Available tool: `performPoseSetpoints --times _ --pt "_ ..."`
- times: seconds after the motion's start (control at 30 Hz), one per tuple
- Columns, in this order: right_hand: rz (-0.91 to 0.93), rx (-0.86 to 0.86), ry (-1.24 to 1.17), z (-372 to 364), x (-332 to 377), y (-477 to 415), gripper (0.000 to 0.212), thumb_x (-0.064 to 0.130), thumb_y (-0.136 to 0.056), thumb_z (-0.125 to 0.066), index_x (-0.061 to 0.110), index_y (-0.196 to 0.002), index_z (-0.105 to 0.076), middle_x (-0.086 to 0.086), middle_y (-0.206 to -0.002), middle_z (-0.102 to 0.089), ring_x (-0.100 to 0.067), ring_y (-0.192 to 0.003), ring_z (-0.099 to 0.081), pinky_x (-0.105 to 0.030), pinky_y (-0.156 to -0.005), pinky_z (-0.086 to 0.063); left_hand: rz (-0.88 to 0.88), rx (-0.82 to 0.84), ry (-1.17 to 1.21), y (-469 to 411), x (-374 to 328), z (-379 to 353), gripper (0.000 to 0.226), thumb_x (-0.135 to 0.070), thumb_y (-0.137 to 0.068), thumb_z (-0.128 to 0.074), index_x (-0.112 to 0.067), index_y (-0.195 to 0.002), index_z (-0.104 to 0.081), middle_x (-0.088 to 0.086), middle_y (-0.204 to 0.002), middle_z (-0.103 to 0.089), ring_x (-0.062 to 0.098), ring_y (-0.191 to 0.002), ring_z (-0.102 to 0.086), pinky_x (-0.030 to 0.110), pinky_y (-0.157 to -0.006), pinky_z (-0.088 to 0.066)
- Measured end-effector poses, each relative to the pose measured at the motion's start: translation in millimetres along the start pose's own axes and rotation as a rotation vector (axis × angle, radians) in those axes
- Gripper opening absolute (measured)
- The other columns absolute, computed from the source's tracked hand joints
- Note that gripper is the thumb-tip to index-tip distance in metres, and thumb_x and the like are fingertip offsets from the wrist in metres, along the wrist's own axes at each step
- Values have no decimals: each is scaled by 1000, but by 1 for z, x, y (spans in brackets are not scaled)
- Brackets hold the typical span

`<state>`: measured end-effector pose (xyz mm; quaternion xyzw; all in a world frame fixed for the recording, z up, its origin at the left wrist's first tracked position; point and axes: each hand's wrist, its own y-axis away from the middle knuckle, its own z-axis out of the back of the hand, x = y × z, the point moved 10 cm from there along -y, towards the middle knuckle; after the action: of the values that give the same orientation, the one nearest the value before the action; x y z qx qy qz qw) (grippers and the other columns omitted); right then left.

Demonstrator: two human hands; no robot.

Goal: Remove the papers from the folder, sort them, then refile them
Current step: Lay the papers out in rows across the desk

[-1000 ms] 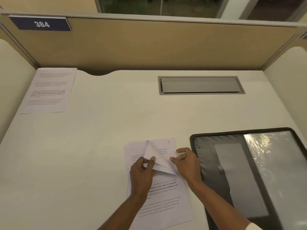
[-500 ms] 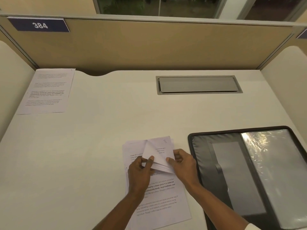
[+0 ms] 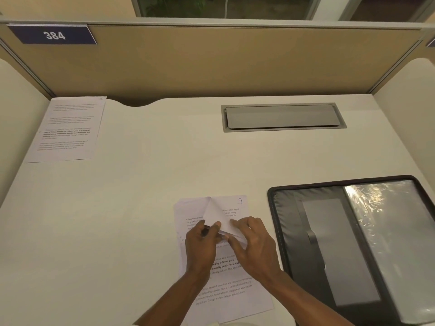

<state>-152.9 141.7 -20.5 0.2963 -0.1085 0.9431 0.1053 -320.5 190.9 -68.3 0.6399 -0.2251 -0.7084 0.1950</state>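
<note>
Lower centre of the frame: stack of papers (image 3: 223,290) flat on a pale surface (image 3: 141,208), just left of an open black folder (image 3: 274,208) at lower right. White printed sheets, paragraphs of small black text with some lines in bold, a handwritten 9 (image 3: 239,200) at the top right corner of the sheet laid bare. Upper corners of the top sheets (image 3: 215,215) bent back into a white triangle, blank undersides showing. Left hand (image 3: 200,245) with fingers curled, thumb and fingertips pinching the bent-back corners; right hand (image 3: 256,248) likewise curled, pinching the same fold from the right — both holding paper, nothing else. Judged by looks: thin, light, floppy, smooth enough to slide sheet over sheet, easy to crease or tear at a corner — best taken by a corner or edge, one sheet peeled at a time, the rest pressed down. Upper left: one more printed sheet (image 3: 68,130), well apart. Inside the folder, a glossy plastic sleeve (image 3: 388,231)
</note>
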Motion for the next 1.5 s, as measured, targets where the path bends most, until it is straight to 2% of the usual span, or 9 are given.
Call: performPoseSetpoints --times 0.2,0.33,0.43,0.53,0.67,0.83,0.97,1.13,1.5 --pt "-174 70 -195 -8 -19 -7 51 63 -90 -67 30 -129 -62 18 -118 -63 -2 -103 -62 -25 -73 -59 -38 -36 10 -1 -3 2 36 -40 -90 -83 -8 -81 -69 5 -77 -77 24 -78 -76 47 -80 -60" --pt "-282 136 -352 -13 -27 -17 33 47 -91 -78 37 -118 -65 24 -113 -70 -1 -97 -67 -28 -77 -60 -44 -56 -3 -2 1 4 40 -44 -90 -82 -8 -81 -66 4 -77 -75 27 -78 -75 45 -75 -61" --pt "-340 90 -363 -10 -37 -20 6 35 -99 -72 37 -102 -68 24 -102 -73 -3 -88 -70 -38 -72 -62 -32 -74 12 -6 6 7 42 -39 -90 -83 -3 -82 -64 6 -79 -76 27 -80 -76 40 -71 -63" --pt "-364 6 -318 -1 -46 -22 12 33 -101 -69 24 -95 -73 17 -94 -75 -5 -81 -69 -44 -68 -60 -36 -85 24 -7 7 8 42 -38 -90 -84 -2 -82 -65 7 -81 -76 28 -82 -77 35 -68 -61" --pt "-420 -28 -335 4 -47 -26 17 33 -90 -82 23 -80 -73 14 -75 -73 -7 -72 -69 -43 -66 -59 -26 -68 21 -8 10 5 39 -42 -90 -83 -6 -85 -70 5 -83 -77 28 -84 -76 50 -79 -64" --pt "-437 41 -373 -3 -40 -25 28 42 -83 -87 25 -73 -67 15 -74 -72 -7 -69 -69 -43 -61 -58 -54 -57 46 -3 -3 3 48 -56 -85 -81 -9 -88 -72 4 -84 -77 25 -81 -77 33 -73 -63" --pt "-443 82 -421 -7 -35 -24 30 38 -83 -88 20 -72 -66 10 -71 -70 -9 -66 -67 -40 -61 -57 -70 -92 -84 -3 -8 3 60 -78 -68 -83 -22 -86 -71 -6 -83 -76 19 -79 -75 41 -79 -62" --pt "-423 128 -444 -11 -32 -25 30 35 -84 -87 20 -71 -65 7 -68 -68 -13 -64 -64 -44 -65 -56 -55 -145 -132 0 -14 2 65 -81 -60 -85 -23 -86 -68 -9 -82 -73 14 -78 -72 37 -76 -60" --pt "-399 200 -529 -11 -23 -25 29 23 -75 -95 16 -72 -66 2 -71 -71 -16 -66 -67 -30 -64 -56 -66 -170 -220 2 -18 1 55 -80 -72 -76 -28 -89 -66 -11 -88 -72 8 -81 -70 34 -75 -56"
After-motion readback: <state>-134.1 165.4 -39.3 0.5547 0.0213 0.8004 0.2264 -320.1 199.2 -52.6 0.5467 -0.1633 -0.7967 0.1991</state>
